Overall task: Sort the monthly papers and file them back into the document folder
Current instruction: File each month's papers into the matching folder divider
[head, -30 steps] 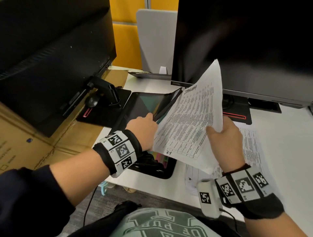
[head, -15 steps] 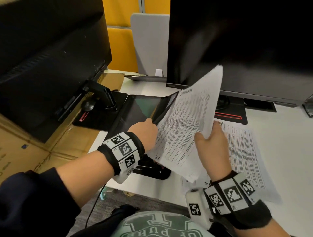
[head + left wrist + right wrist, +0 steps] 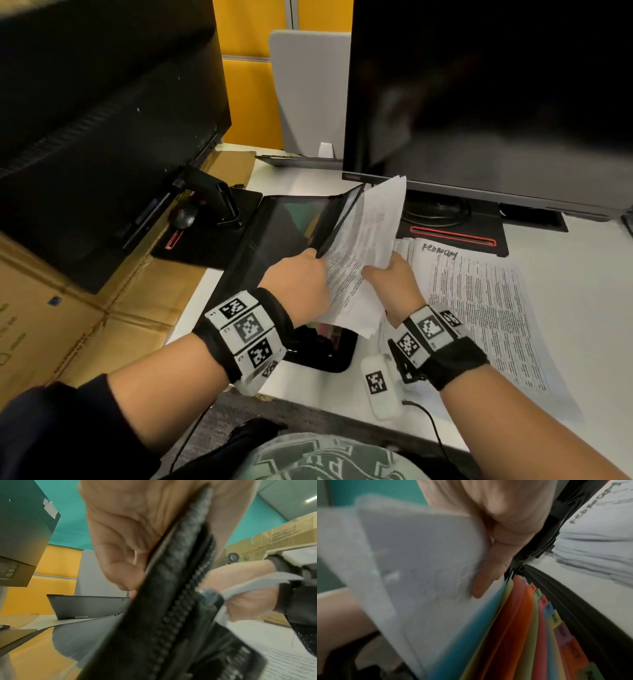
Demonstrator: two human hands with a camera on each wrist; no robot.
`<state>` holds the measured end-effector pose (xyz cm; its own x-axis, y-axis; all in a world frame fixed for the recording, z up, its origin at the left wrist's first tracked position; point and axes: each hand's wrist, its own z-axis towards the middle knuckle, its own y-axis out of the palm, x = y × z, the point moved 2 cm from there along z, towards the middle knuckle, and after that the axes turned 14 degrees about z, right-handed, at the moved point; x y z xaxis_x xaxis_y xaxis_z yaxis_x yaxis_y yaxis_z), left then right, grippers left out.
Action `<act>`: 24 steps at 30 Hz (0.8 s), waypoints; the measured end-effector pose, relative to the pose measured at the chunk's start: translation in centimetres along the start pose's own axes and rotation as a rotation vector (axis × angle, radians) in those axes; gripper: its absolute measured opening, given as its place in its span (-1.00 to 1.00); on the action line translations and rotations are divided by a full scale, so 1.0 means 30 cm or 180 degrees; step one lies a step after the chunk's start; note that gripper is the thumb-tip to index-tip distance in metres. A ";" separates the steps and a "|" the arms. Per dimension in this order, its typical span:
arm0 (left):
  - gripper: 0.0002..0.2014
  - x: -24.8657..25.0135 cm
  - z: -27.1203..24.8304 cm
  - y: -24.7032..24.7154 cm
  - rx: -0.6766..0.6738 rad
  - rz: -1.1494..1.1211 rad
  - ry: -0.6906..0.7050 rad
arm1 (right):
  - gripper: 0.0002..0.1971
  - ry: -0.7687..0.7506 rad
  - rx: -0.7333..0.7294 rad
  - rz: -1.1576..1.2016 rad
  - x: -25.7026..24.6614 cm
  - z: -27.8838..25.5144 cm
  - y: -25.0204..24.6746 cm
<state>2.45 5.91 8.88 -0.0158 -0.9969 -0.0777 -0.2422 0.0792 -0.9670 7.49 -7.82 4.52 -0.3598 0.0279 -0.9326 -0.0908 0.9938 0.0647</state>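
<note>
A black zip document folder (image 3: pixel 274 236) lies open on the desk, and its coloured tabbed dividers (image 3: pixel 530 622) show in the right wrist view. My left hand (image 3: pixel 298 284) grips the folder's raised zipped edge (image 3: pixel 175 588). My right hand (image 3: pixel 394 284) holds a sheaf of printed papers (image 3: pixel 363 253), tilted on edge, with its lower part down among the dividers beside the blue one. A stack of printed sheets headed "February" (image 3: pixel 479 301) lies flat on the desk to the right.
Two dark monitors stand close: one at the left (image 3: pixel 102 120), one behind the folder (image 3: pixel 479 102) with its black base (image 3: pixel 455 233). Cardboard (image 3: pixel 68 325) lies at the left. A grey laptop (image 3: pixel 301 161) is at the back. The desk's front edge (image 3: pixel 325 407) is near my body.
My right hand has swung the sheaf of papers left and down, from held up in the air to edge-on in the folder. The February stack underneath is now uncovered. My left hand stays on the folder.
</note>
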 end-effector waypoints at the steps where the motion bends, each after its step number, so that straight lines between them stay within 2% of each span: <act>1: -0.65 -0.005 -0.004 -0.003 0.0082 -0.0068 0.0015 | -0.80 0.0026 -0.0128 -0.0068 0.007 0.004 0.023; 3: -0.63 -0.010 -0.006 -0.005 0.0156 -0.0147 0.0065 | -0.78 0.0058 -0.0367 -0.0294 0.027 0.018 0.068; 5: -0.59 -0.016 -0.006 -0.002 0.0192 -0.0217 0.0119 | -0.67 0.0077 -0.0566 -0.0418 0.044 0.036 0.103; 7: -0.57 -0.033 -0.005 0.001 0.0264 -0.0237 0.0126 | -0.63 0.0027 -0.0606 -0.0416 0.046 0.051 0.110; 10: -0.55 -0.061 -0.005 0.002 0.0317 -0.0291 0.0075 | -0.77 -0.0004 -0.0220 -0.0322 0.003 0.041 0.070; 13: -0.52 -0.048 -0.010 0.009 0.0294 -0.0219 0.0095 | -0.96 -0.0039 -0.0274 -0.0398 -0.012 0.046 0.052; 17: -0.55 -0.006 -0.036 0.028 0.0338 -0.0199 0.0015 | -0.93 0.0090 -0.0482 -0.0843 0.063 0.086 0.107; 21: -0.52 -0.007 -0.056 0.025 0.0515 -0.0256 -0.0050 | -0.79 -0.0020 -0.0735 -0.1309 0.098 0.120 0.126; 24: -0.51 -0.002 -0.065 0.026 0.0442 -0.0233 0.0030 | -0.81 -0.0233 -0.0964 -0.1709 0.079 0.122 0.134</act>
<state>0.39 6.02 8.61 -0.0122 -0.9999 -0.0040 -0.1065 0.0053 -0.9943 9.67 -3.37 1.26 -0.1273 -0.4495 -0.8842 -0.5049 0.7967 -0.3323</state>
